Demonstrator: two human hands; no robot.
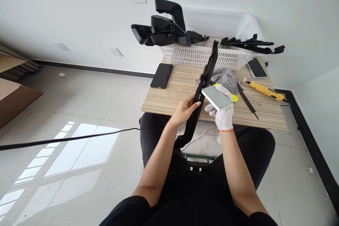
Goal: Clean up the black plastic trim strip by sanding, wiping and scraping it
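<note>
A long black plastic trim piece [208, 74] slants up from between my knees to the basket's edge. My bare left hand [186, 109] is closed around its lower middle, thumb on top. Close beside the piece is my right hand [224, 116], in a white knitted glove with an orange cuff, its fingers curled. A flat pale grey-green slab with a white edge [217, 96] covers much of this hand. Yellow-green ends [235, 98] of another item show on two sides of the slab. What the right fingers grip is hidden. A grey cloth [225, 77] lies just behind.
A white basket [206, 56] at the back of the wood-patterned table [161, 102] bears black plastic parts [169, 31]. Around it lie a black phone [161, 76], another phone [256, 67], a yellow corded tool [266, 90] and a thin black strip [247, 100]. A cardboard box [16, 99] stands left.
</note>
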